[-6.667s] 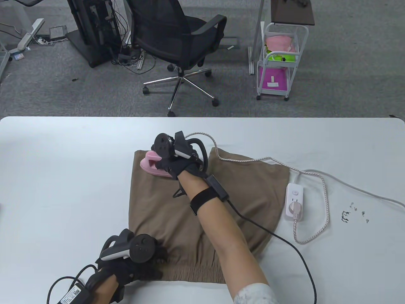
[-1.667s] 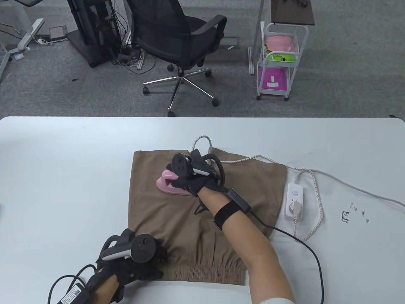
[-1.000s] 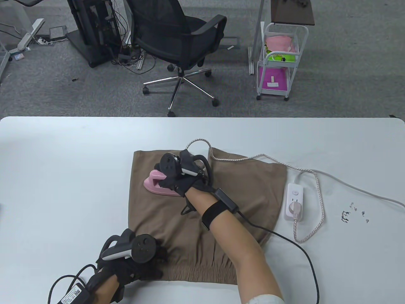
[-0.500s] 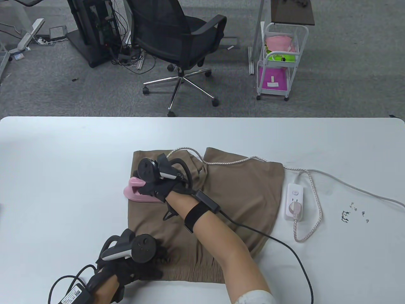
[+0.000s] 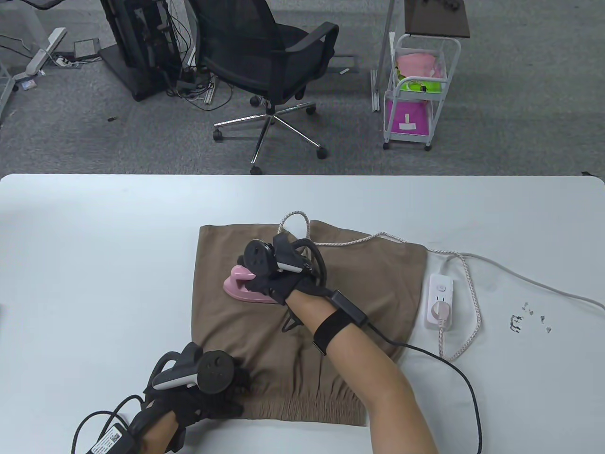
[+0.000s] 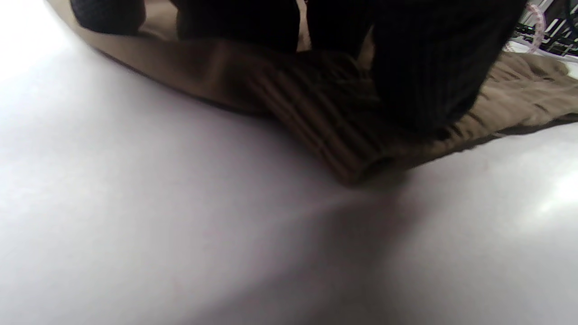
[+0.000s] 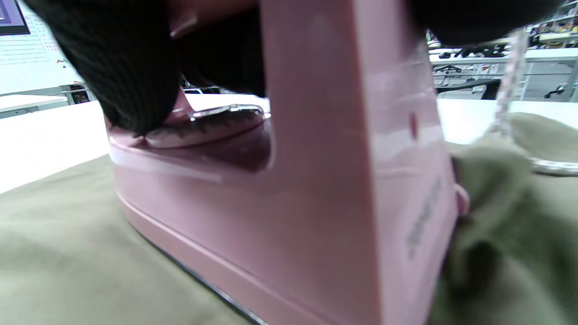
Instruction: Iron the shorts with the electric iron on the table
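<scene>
Right hand (image 5: 276,279) is gripping the pink iron (image 5: 246,288) by its handle, its soleplate lying flat on the brown shorts (image 5: 359,283). Left hand (image 5: 203,388) is pressing its fingers (image 6: 429,76) on the waistband corner, on the white counter (image 5: 94,236).

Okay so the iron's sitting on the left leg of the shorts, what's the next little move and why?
Probably slide the iron right, toward the middle of the shorts, smoothing the fabric bunched against its back end. The right hand grips its handle with the soleplate flat on the cloth, and the left hand presses on the waistband corner. Mind the cord lying across the far edge.
</scene>
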The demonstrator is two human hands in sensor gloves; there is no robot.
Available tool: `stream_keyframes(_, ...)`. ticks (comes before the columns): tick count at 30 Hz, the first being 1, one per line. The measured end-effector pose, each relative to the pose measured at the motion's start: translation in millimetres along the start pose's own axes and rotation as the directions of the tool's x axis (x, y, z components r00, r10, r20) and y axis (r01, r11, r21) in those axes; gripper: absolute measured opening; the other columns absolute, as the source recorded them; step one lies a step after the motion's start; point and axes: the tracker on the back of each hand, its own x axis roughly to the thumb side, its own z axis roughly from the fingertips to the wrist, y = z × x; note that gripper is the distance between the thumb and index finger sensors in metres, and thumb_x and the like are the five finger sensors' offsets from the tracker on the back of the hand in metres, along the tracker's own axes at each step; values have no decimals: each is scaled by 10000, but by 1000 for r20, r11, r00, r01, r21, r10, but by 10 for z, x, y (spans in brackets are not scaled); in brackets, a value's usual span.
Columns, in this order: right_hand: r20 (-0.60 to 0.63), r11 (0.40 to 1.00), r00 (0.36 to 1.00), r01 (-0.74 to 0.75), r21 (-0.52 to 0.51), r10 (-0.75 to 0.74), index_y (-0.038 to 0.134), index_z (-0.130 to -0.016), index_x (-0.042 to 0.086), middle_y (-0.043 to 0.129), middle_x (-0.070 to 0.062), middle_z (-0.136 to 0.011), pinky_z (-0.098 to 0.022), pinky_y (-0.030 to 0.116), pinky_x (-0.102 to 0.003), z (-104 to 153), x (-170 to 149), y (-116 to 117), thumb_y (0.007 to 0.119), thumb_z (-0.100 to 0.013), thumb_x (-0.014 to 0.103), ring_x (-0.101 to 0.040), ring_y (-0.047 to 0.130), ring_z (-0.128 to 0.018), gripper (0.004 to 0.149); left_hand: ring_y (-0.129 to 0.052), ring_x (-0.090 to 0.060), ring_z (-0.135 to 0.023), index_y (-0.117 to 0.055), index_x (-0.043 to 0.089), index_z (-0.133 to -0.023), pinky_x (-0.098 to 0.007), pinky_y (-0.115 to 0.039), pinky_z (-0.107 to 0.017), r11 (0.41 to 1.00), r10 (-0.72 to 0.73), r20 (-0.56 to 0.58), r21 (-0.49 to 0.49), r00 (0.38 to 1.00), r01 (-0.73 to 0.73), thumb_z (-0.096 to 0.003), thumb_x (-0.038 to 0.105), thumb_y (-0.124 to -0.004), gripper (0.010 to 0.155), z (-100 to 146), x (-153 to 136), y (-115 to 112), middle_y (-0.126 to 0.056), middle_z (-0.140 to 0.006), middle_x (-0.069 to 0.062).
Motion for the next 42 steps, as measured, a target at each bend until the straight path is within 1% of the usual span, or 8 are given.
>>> stream_keyframes(5, -20, 1000, 1000, 6, 7, -6, 720, -1004, 427, 885, 108, -723, -271, 836, -479, 101, -143, -5, 928, -484, 539, -121, 974, -462, 571, -629, -241, -940, -551, 420, -1042, -662, -494, -765, 1000, -1, -1, 0, 1000, 1, -428, 592, -854, 706, 0, 2, -2, -529, -1101, 36)
stream_keyframes(11, -17, 999, 999, 38, -6, -38, 720, -1003, 428, 882, 110, -727, -276, 832, -481, 106, -152, 26, 929, -484, 536, -124, 971, -467, 570, -630, -242, -939, -553, 418, -1042, -661, -495, -765, 1000, -1, 2, -1, 1000, 1, -428, 591, -854, 705, -2, 4, -3, -530, -1101, 34)
stream_keyframes(15, -4, 998, 998, 65, -16, -65, 721, -1005, 423, 882, 108, -728, -276, 830, -483, 42, -53, 64, 929, -482, 536, -127, 971, -468, 574, -630, -242, -939, -553, 417, -1042, -662, -495, -764, 1000, -1, 2, -1, 1000, 1, -429, 591, -855, 706, -2, 5, -4, -530, -1101, 33)
stream_keyframes(21, 43, 996, 995, 86, -29, -85, 715, -1009, 420, 880, 110, -731, -275, 832, -480, -102, 210, 99, 928, -481, 539, -128, 971, -470, 582, -630, -245, -938, -551, 418, -1043, -662, -494, -765, 1000, -2, 4, -2, 1000, 2, -429, 592, -854, 706, -2, 6, -3, -529, -1101, 32)
stream_keyframes(24, 52, 993, 992, 114, -18, -113, 712, -1013, 418, 879, 106, -733, -274, 827, -482, -191, 345, 121, 929, -482, 536, -131, 968, -470, 585, -628, -242, -938, -551, 419, -1042, -661, -494, -766, 1000, 2, 2, -2, 1000, -2, -428, 592, -855, 706, -2, 5, -3, -529, -1100, 36)
stream_keyframes(32, 80, 994, 991, 112, 4, -112, 708, -1018, 417, 877, 107, -736, -274, 830, -478, -379, 640, 130, 926, -484, 544, -128, 969, -471, 590, -628, -240, -939, -553, 419, -1041, -661, -493, -765, 1000, 3, -1, -2, 1000, -3, -427, 591, -856, 707, -1, 8, 0, -529, -1100, 35)
stream_keyframes(36, 79, 993, 990, 115, 36, -118, 713, -1014, 417, 883, 109, -724, -260, 835, -468, -384, 666, 117, 931, -486, 544, -119, 971, -455, 586, -625, -240, -940, -552, 420, -1041, -660, -494, -766, 1000, 7, 1, -3, 1000, -7, -428, 592, -855, 706, -3, 3, 1, -526, -1101, 36)
stream_keyframes(42, 68, 995, 994, 79, 53, -83, 720, -1008, 421, 888, 112, -713, -251, 836, -465, -256, 531, 84, 933, -486, 542, -114, 971, -446, 576, -626, -240, -939, -551, 420, -1042, -659, -496, -765, 1000, 7, 1, -4, 1000, -7, -429, 590, -854, 705, -2, 3, 2, -528, -1100, 37)
